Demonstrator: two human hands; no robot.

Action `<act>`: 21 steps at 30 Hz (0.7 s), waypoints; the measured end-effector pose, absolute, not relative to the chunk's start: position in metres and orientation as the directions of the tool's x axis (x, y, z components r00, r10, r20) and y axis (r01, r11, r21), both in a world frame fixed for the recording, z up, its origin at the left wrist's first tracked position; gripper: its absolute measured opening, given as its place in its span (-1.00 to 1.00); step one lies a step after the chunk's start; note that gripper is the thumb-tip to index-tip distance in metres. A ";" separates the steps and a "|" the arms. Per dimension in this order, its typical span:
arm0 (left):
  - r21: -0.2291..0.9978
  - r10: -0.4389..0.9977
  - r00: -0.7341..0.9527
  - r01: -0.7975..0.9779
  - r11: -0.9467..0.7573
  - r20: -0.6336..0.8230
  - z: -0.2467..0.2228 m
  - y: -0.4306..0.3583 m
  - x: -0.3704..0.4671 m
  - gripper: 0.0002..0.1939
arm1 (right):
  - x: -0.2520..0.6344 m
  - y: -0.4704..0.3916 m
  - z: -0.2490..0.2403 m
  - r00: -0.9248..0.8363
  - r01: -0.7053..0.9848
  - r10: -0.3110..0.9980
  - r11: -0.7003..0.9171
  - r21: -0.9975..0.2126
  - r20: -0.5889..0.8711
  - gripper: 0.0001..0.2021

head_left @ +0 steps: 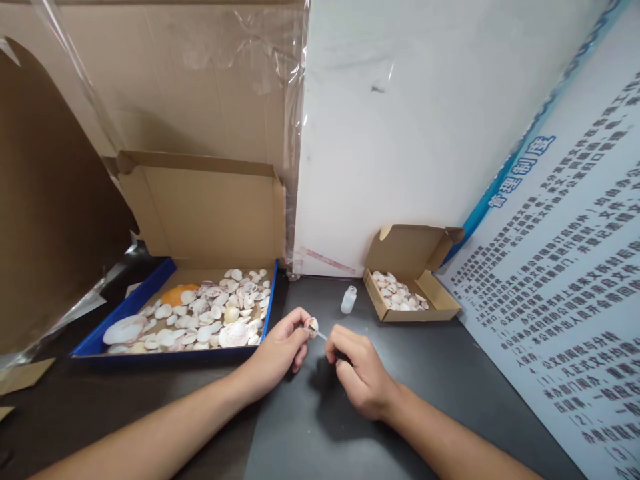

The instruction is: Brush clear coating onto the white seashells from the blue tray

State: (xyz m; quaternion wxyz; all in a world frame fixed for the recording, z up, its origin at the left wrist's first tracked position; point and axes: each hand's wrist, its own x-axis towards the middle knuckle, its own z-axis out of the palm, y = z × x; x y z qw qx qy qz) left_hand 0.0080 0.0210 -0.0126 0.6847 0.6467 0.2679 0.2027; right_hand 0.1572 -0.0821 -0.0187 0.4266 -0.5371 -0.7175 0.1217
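Note:
Between the thumb and fingers of my left hand [287,343] is a small seashell [313,325], pale with a brownish-orange patch. My right hand [361,373] is closed around a small applicator brush [321,335]. Its thin, pale stem reaches left and its tip touches or nearly touches the shell. A dark part of the handle shows between my right fingers; the rest is hidden. Just beyond my hands stands a little clear bottle [349,300], uncapped, with whitish contents.
To the left, a blue-sided cardboard box [173,357] with its lid raised holds many loose shells. A smaller brown box [423,313] at the right holds more shells. Behind them rise a cardboard sheet [200,80] and a white panel [390,153]. A printed board [560,280] leans at the right.

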 end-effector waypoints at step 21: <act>0.991 0.637 0.765 0.013 0.136 -0.097 -0.013 0.020 0.011 -0.81 | 0.154 -0.084 -0.016 -0.025 0.685 0.915 0.310 -0.660 0.403 -0.93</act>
